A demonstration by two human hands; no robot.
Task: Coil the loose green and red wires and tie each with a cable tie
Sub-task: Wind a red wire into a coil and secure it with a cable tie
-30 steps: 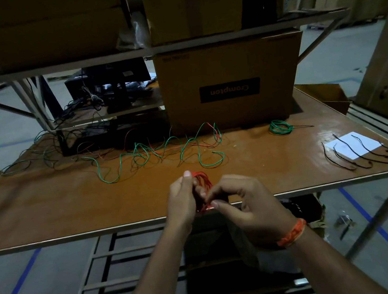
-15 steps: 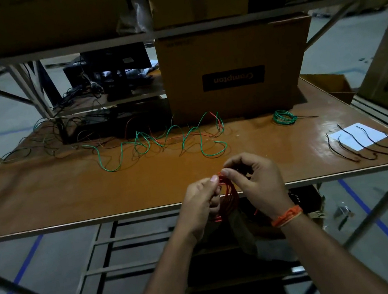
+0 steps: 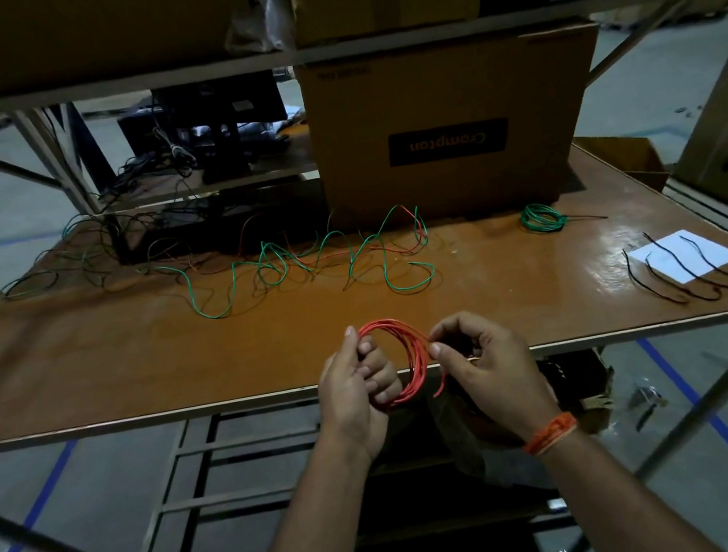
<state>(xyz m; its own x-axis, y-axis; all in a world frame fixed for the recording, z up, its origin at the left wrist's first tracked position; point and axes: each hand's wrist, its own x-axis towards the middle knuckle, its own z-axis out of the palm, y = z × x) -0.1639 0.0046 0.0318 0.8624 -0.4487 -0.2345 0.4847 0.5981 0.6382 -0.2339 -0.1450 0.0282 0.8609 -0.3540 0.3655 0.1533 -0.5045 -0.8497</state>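
Warehouse tabletop (image 3: 84, 362), near edge: red wire coil (image 3: 403, 354) held between both hands. Left hand (image 3: 352, 389) grip clamped on coil; right hand (image 3: 480, 353) pinches loose end. Coiling nearly finished; next needs cable tie (image 3: 666, 280), right edge.

Red wire coil (image 3: 410, 353); green loose wire (image 3: 304, 261) at twelve o'clock; green coil (image 3: 541, 217), black cable ties (image 3: 698, 271), white paper (image 3: 687, 260) toward two; brown table (image 3: 130, 355).
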